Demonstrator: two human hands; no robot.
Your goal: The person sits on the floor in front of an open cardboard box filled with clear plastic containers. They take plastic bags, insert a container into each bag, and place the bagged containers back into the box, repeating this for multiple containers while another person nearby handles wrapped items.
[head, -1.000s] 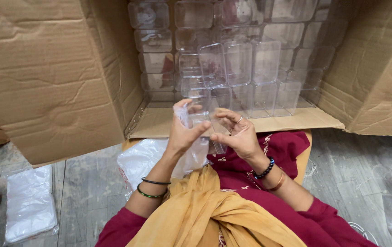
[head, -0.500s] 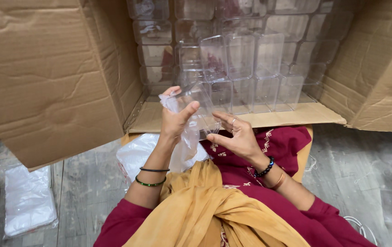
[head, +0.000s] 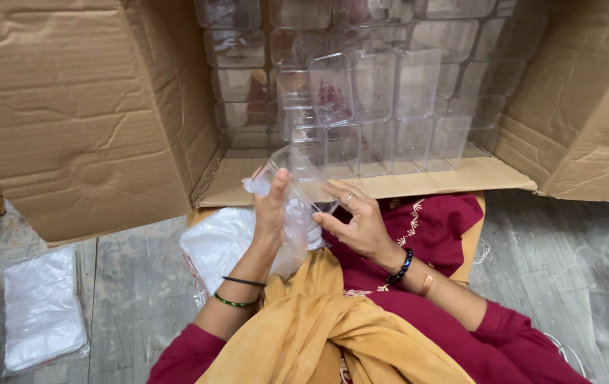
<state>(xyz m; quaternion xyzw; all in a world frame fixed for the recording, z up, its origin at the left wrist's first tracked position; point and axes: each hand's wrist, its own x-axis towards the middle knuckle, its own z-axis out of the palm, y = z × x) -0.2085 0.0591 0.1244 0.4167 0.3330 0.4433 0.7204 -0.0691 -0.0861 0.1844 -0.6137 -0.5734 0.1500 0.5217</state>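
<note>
I am holding a small clear plastic box (head: 296, 171) up in front of me, just before the open mouth of the big brown cardboard carton (head: 77, 121) lying on its side. My left hand (head: 270, 208) is closed around it from the left, thumb pointing up along its side, and it also pinches the thin see-through plastic bag (head: 296, 226) that hangs crumpled below the box. My right hand (head: 356, 222) meets the box from the right, its fingers pressed against the lower edge and the bag, so both hands are clamped on the same box and stand almost touching each other. The box is tilted, one corner pointing up toward the carton. Inside the carton, stacked rows of matching clear plastic boxes (head: 368, 92) fill the back, well apart from my hands. Under my left forearm a pile of white plastic bags (head: 221, 242) lies on the floor, and another flat packet of clear bags (head: 40, 307) lies farther left on the grey wooden floor (head: 127, 291). A mustard-yellow cloth scarf (head: 319, 327) is draped over my dark red lap.
</note>
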